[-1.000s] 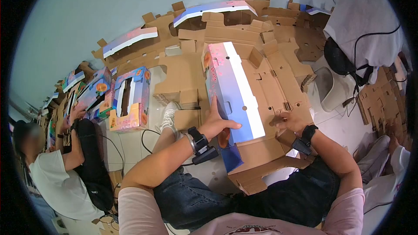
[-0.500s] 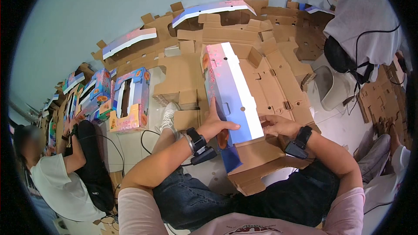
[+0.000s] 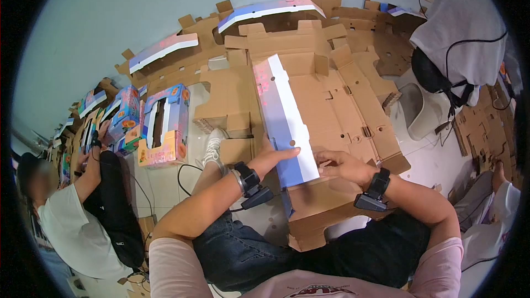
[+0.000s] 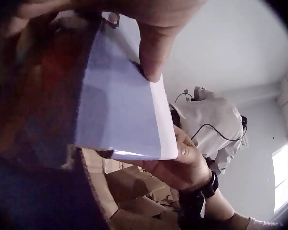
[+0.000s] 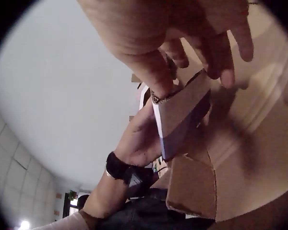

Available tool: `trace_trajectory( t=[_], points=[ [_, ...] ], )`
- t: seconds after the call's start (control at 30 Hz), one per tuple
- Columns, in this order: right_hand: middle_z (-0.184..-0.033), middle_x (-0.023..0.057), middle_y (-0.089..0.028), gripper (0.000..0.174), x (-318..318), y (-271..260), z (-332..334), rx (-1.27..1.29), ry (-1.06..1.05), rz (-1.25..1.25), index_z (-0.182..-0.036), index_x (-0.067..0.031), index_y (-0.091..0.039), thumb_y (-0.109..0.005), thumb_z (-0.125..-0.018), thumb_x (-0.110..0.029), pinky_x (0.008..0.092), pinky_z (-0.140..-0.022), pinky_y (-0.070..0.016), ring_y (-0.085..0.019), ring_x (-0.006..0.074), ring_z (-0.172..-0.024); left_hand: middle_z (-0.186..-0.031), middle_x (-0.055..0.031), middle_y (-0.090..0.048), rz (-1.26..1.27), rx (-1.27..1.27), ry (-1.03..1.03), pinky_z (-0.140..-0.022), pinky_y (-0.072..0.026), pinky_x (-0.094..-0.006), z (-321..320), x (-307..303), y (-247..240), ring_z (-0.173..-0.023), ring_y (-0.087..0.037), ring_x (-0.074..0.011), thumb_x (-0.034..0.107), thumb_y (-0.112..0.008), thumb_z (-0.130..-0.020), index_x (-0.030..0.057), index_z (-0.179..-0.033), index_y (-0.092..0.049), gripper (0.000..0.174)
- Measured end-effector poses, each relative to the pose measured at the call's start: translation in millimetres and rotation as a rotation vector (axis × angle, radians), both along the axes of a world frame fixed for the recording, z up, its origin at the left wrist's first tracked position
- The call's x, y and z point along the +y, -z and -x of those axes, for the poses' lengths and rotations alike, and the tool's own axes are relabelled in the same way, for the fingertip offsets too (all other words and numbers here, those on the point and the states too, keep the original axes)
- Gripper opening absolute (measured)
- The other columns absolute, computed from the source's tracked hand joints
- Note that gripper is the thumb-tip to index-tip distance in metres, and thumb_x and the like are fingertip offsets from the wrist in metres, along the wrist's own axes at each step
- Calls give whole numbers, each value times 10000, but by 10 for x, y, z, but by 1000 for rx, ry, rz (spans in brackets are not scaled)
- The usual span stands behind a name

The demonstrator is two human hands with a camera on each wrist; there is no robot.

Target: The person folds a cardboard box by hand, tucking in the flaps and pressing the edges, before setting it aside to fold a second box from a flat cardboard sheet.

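An open cardboard box (image 3: 326, 113) lies across the person's lap, brown inside. Its left side is a pink-to-blue printed panel (image 3: 279, 116) with a white edge strip, folded over along the top. My left hand (image 3: 270, 159) grips this panel near its lower end, thumb on the printed top and fingers down the outer side, mostly hidden. At the white edge, my right hand (image 3: 349, 168) pinches the near corner. The right wrist view shows that hand's thumb (image 5: 158, 79) against the panel's cut end, with the other fingers beyond it.
Flattened cardboard (image 3: 226, 91) lies beyond the box, against the wall. Finished printed boxes (image 3: 179, 127) stand at the left, beside a seated person in a white shirt (image 3: 80, 232). A grey stool (image 3: 422, 113) with draped cloth (image 3: 469, 38) is at the right; cables cross the floor.
The printed side panel has tilted inward and its outer face shows less. My right hand has moved left from the box interior to the white edge. My left hand keeps its grip.
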State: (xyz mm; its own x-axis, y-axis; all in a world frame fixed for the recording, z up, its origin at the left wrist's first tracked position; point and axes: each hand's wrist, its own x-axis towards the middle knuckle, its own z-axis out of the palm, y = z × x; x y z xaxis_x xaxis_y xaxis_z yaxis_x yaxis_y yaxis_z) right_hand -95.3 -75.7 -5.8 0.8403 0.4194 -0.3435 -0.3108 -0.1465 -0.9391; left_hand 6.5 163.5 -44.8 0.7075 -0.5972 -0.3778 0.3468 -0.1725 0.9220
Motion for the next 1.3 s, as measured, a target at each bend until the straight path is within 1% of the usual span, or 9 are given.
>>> trace_trajectory(
  t=[0.17,0.3,0.37,0.67,0.9,0.97,1.07,1.17,1.3],
  points=[
    [-1327,167,-542,669,0,171,36,48,-178,158,-1424,31,-371,-663,-905,-274,357,-1040,-393,-518,238,-1202,-1372,-154,-430,-15,-21,-72,-1081,-337,-398,-28,18,-186,-1288,-416,-243,364,-820,-728,13,-1439,-209,1001],
    [-1324,177,-541,699,97,71,88,37,-228,67,-1420,51,-362,-665,-904,-312,357,-1031,-406,-518,242,-1201,-1390,-182,-412,7,-204,-94,-1089,-330,-405,-3,-13,-222,-1301,-400,-264,374,-833,-696,-8,-1443,-197,1053],
    [-1321,179,-535,714,109,30,84,53,-311,89,-1422,58,-354,-664,-905,-323,357,-1029,-408,-513,241,-1205,-1411,-215,-376,-345,-447,-138,-1097,-316,-410,-63,-6,62,-1306,-392,-294,379,-844,-661,-20,-1448,-196,1095],
    [-1312,168,-527,720,79,21,100,108,-282,94,-1424,44,-369,-684,-893,-328,351,-1043,-392,-504,232,-1207,-1445,-272,-261,-418,-457,-128,-1152,-220,-424,-15,-4,-313,-1387,-220,-371,407,-841,-636,-85,-1480,-90,1233],
    [-1278,173,-548,677,112,-27,124,38,-330,39,-1404,45,-404,-689,-895,-299,342,-995,-426,-536,218,-1142,-1458,-283,-229,-436,-503,-119,-1157,-203,-422,-56,17,-214,-1392,-207,-371,407,-848,-622,-97,-1476,-88,1250],
    [-1123,95,-613,502,75,-39,113,262,-160,48,-1325,19,-510,-689,-896,-170,301,-937,-453,-572,163,-1049,-1455,-286,-236,-426,-480,-117,-1158,-202,-420,-65,17,-241,-1391,-209,-372,378,-853,-612,-99,-1476,-91,1247],
    [-1050,56,-632,394,-8,157,106,224,-16,14,-1231,23,-573,-694,-878,-103,282,-870,-479,-588,136,-978,-1452,-287,-243,-441,-486,-110,-1159,-201,-414,-68,28,-252,-1388,-217,-372,359,-851,-611,-94,-1478,-91,1239],
    [-1160,118,-606,425,-155,327,60,36,-5,32,-1244,44,-554,-679,-867,-110,319,-884,-486,-587,161,-995,-1427,-312,-238,-416,-476,-116,-1151,-208,-410,-102,47,-184,-1363,-205,-399,393,-845,-587,-108,-1465,-87,1264],
    [-1195,152,-583,387,-504,638,-3,9,135,59,-1168,29,-595,-706,-828,-120,334,-904,-482,-586,207,-1026,-1422,-307,-245,-394,-430,-125,-1148,-223,-407,-112,64,-220,-1365,-205,-398,368,-842,-586,-98,-1471,-91,1250]
  ],
)
